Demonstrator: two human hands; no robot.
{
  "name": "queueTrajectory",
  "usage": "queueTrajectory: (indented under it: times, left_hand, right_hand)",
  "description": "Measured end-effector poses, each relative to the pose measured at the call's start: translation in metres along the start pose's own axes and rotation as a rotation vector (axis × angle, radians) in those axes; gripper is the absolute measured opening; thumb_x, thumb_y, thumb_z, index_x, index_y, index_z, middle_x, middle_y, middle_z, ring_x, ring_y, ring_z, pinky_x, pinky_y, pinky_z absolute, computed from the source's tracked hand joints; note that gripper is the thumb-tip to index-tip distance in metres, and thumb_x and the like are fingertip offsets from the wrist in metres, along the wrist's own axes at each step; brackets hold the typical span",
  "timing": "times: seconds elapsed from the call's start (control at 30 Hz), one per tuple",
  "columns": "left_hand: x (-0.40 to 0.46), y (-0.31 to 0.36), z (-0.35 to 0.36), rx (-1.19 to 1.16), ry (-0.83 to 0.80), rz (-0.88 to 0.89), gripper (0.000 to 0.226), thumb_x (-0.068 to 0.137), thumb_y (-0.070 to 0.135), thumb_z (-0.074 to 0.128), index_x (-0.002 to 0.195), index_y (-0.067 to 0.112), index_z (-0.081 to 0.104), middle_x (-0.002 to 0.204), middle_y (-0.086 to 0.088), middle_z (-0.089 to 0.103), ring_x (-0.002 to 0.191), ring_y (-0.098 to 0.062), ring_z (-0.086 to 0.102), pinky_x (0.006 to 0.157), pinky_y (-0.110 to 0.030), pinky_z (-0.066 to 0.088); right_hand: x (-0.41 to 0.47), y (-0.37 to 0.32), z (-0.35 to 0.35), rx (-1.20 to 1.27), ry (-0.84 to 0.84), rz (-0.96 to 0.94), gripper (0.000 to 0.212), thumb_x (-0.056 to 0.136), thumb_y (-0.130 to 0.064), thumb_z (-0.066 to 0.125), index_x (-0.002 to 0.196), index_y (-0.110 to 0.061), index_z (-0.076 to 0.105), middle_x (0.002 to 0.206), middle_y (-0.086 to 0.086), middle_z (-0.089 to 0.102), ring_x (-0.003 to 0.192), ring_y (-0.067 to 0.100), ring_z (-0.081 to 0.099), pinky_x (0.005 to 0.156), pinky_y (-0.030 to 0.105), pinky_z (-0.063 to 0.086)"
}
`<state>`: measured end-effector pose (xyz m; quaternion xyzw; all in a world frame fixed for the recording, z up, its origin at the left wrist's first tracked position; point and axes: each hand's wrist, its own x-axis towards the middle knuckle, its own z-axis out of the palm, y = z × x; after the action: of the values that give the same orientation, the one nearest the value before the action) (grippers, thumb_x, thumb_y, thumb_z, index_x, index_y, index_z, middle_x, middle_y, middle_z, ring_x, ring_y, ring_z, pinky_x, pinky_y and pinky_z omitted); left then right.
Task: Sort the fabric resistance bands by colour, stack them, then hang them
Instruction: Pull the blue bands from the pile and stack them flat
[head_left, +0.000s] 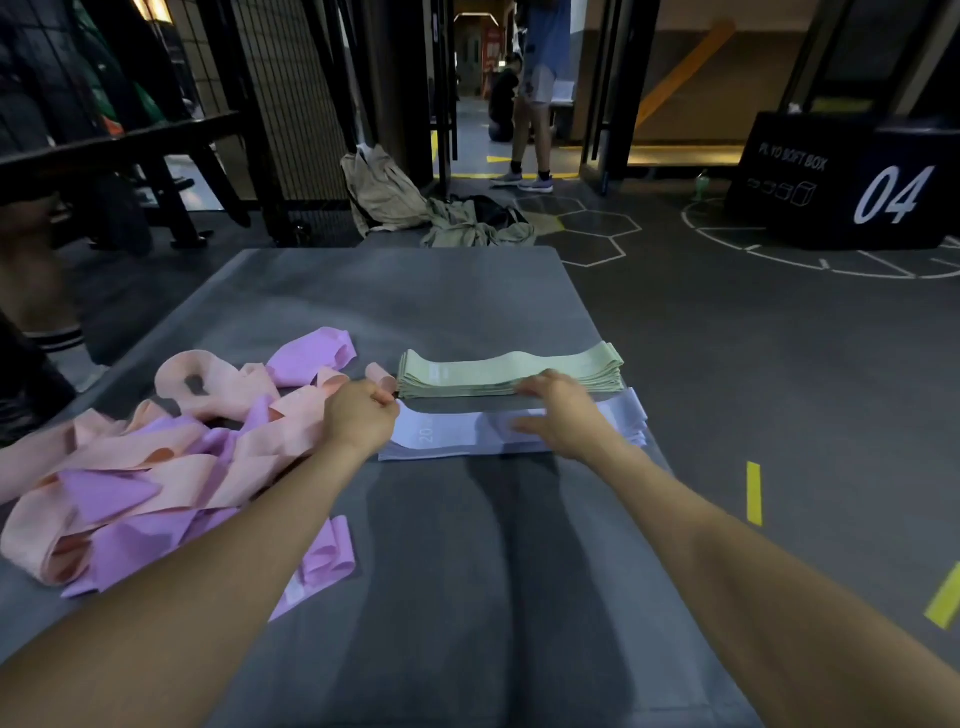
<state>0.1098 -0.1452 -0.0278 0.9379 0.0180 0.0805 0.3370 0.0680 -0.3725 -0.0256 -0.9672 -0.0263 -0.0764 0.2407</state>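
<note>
On the grey mat (467, 545) lies a neat stack of pale green bands (483, 371), and just in front of it a flatter stack of pale lavender-blue bands (452, 434). My left hand (361, 415) grips the left end of the top lavender-blue band. My right hand (563, 410) lies flat with straight fingers on the right half of that same stack. A loose tangle of peach and purple bands (156, 467) covers the mat's left side, touching my left forearm.
A person's legs and striped sock (52, 332) stand at the mat's left edge. Beige bags and clothing (415, 208) lie on the floor beyond the mat. A black plyo box marked 04 (852, 182) sits far right. Another person stands in the doorway (535, 104).
</note>
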Motion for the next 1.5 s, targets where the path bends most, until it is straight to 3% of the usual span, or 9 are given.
queueTrajectory:
  times: [0.07, 0.2, 0.4, 0.63, 0.7, 0.87, 0.97, 1.27, 1.5]
  left_hand:
    - [0.000, -0.001, 0.000, -0.001, -0.002, 0.008, 0.020, 0.087, 0.009, 0.053, 0.092, 0.002, 0.071, 0.100, -0.017, 0.066, 0.095, -0.034, 0.058, 0.073, -0.026, 0.038]
    - [0.002, -0.008, 0.000, -0.049, -0.012, 0.015, 0.015, 0.085, 0.008, 0.056, 0.084, 0.005, 0.070, 0.095, -0.014, 0.068, 0.088, -0.033, 0.061, 0.070, -0.024, 0.039]
    - [0.002, -0.012, -0.003, -0.176, 0.035, 0.003, 0.005, 0.080, 0.004, 0.062, 0.084, 0.008, 0.062, 0.084, -0.003, 0.062, 0.080, -0.017, 0.053, 0.070, -0.021, 0.036]
    - [0.007, -0.023, 0.001, -0.338, -0.001, 0.023, 0.020, 0.077, 0.000, 0.071, 0.081, 0.008, 0.053, 0.085, -0.009, 0.060, 0.079, -0.021, 0.056, 0.077, -0.025, 0.044]
    - [0.008, -0.026, 0.001, -0.364, -0.023, 0.051, 0.020, 0.078, 0.007, 0.073, 0.091, 0.006, 0.058, 0.092, -0.008, 0.061, 0.084, -0.020, 0.057, 0.081, -0.026, 0.046]
    - [0.007, -0.031, -0.003, -0.221, -0.246, 0.200, 0.052, 0.075, 0.020, 0.077, 0.123, 0.012, 0.057, 0.121, -0.001, 0.053, 0.114, -0.013, 0.051, 0.096, -0.019, 0.035]
    - [0.006, -0.032, -0.004, -0.307, -0.354, 0.150, 0.052, 0.077, 0.010, 0.074, 0.125, 0.005, 0.055, 0.129, -0.007, 0.055, 0.124, -0.018, 0.049, 0.099, -0.018, 0.034]
    - [0.003, -0.036, 0.001, -0.450, -0.377, 0.063, 0.052, 0.079, -0.002, 0.068, 0.128, 0.000, 0.050, 0.138, -0.012, 0.049, 0.127, -0.020, 0.047, 0.096, -0.017, 0.036]
    - [0.000, -0.033, -0.004, -0.381, -0.334, 0.118, 0.054, 0.081, 0.008, 0.070, 0.131, 0.004, 0.049, 0.135, -0.008, 0.051, 0.126, -0.020, 0.047, 0.101, -0.022, 0.036]
  right_hand:
    - [0.006, -0.015, 0.014, -0.015, -0.129, -0.068, 0.053, 0.077, -0.028, 0.074, 0.122, -0.005, 0.058, 0.124, 0.014, 0.052, 0.117, 0.029, 0.047, 0.096, 0.030, 0.038]
    - [0.015, -0.027, 0.032, -0.075, -0.263, -0.117, 0.053, 0.071, -0.035, 0.077, 0.111, -0.007, 0.057, 0.116, 0.012, 0.051, 0.109, 0.028, 0.046, 0.083, 0.029, 0.037]
    - [0.020, -0.027, 0.035, -0.098, -0.250, -0.125, 0.056, 0.071, -0.031, 0.078, 0.119, -0.013, 0.056, 0.118, 0.011, 0.052, 0.108, 0.028, 0.048, 0.079, 0.028, 0.036]
    - [0.022, -0.029, 0.033, -0.103, -0.256, -0.092, 0.062, 0.068, -0.033, 0.080, 0.122, -0.014, 0.056, 0.119, 0.011, 0.052, 0.111, 0.029, 0.048, 0.086, 0.029, 0.039]
    - [0.023, -0.030, 0.032, -0.110, -0.251, -0.091, 0.057, 0.067, -0.032, 0.080, 0.116, -0.012, 0.058, 0.116, 0.012, 0.054, 0.107, 0.029, 0.049, 0.080, 0.028, 0.037]
    - [0.023, -0.029, 0.031, -0.107, -0.260, -0.086, 0.056, 0.069, -0.033, 0.079, 0.116, -0.011, 0.058, 0.115, 0.012, 0.053, 0.107, 0.029, 0.049, 0.077, 0.025, 0.033]
    - [0.023, -0.027, 0.032, -0.106, -0.266, -0.078, 0.054, 0.071, -0.033, 0.078, 0.115, -0.010, 0.057, 0.114, 0.013, 0.053, 0.107, 0.030, 0.049, 0.076, 0.024, 0.031]
    - [0.022, -0.030, 0.033, -0.115, -0.266, -0.046, 0.065, 0.070, -0.032, 0.079, 0.126, -0.013, 0.054, 0.123, 0.010, 0.052, 0.112, 0.028, 0.050, 0.091, 0.031, 0.042]
    - [0.019, -0.045, 0.030, -0.176, -0.271, -0.037, 0.059, 0.073, -0.029, 0.076, 0.125, -0.012, 0.054, 0.124, 0.012, 0.052, 0.114, 0.030, 0.050, 0.093, 0.033, 0.044]
